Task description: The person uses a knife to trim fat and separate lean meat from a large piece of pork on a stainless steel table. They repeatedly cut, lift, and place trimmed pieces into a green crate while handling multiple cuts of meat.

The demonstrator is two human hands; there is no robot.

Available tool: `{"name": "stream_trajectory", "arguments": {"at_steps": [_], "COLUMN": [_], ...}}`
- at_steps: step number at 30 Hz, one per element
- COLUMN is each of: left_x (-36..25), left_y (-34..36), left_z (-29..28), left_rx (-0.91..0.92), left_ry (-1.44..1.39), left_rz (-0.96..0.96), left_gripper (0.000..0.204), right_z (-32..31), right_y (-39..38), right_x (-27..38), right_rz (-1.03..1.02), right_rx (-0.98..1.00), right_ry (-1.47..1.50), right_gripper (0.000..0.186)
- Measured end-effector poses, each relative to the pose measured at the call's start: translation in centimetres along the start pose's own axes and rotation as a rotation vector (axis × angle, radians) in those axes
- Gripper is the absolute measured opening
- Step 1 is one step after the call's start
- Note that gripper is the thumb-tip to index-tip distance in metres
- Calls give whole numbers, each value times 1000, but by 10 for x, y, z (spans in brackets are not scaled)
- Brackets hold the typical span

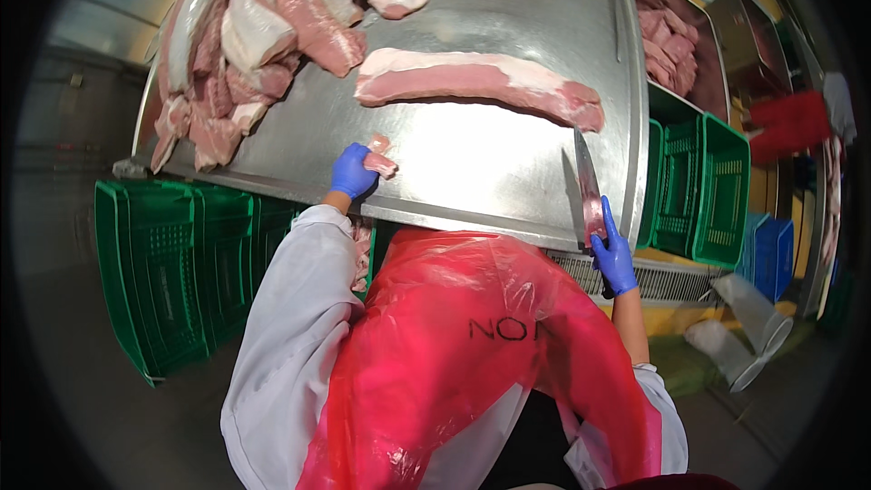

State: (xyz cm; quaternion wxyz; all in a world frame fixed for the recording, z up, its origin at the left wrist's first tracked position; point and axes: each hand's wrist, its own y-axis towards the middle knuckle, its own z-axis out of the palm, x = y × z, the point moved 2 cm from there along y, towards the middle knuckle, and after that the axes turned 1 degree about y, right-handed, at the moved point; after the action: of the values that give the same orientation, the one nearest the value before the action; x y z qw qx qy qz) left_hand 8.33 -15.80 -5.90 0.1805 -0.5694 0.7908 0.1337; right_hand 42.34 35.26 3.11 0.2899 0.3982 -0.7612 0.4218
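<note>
My left hand (354, 171), in a blue glove, is closed on a small pink piece of meat (380, 164) at the steel table's (454, 9) near edge. My right hand (615, 256), also gloved, grips a long knife (585, 177) near the table's right front, tip pointing away from me. A reddish patch shows on the lower blade; I cannot tell what it is. A long slab of pork (472, 82) with a pale fat edge lies crosswise just beyond the knife tip. Many more pale and pink cuts (254, 27) are heaped at the table's left.
Green crates stand at the lower left (150, 272) and right (717, 191) of the table. A steel bin (703, 27) holding pink meat (667, 50) is at the upper right. A blue crate (771, 254) and pale boots (753, 336) are farther right. My red plastic apron (472, 363) meets the front edge.
</note>
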Motion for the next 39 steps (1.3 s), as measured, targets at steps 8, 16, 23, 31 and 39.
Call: {"name": "stream_trajectory", "arguments": {"at_steps": [8,16,23,31,39], "left_x": [123,163,62,92,192], "left_y": [-101,-149,-26,-27,-165], "left_z": [-89,-91,-73,-88,-111], "left_rx": [-219,-437,3,3,-237], "left_ry": [-154,-202,114,170,3], "left_rz": [-333,-319,-272,-320,-623], "left_gripper": [25,14,41,19,35], "right_z": [36,96,192,285,192], "right_y": [55,96,205,302,336], "right_x": [65,115,232,363,385], "right_rz": [-40,-102,-500,-835,-739], "right_rx": [131,238,287,318,672], "right_ry": [53,24,-510,-933,-1308], "right_gripper": [83,82,78,70,66]}}
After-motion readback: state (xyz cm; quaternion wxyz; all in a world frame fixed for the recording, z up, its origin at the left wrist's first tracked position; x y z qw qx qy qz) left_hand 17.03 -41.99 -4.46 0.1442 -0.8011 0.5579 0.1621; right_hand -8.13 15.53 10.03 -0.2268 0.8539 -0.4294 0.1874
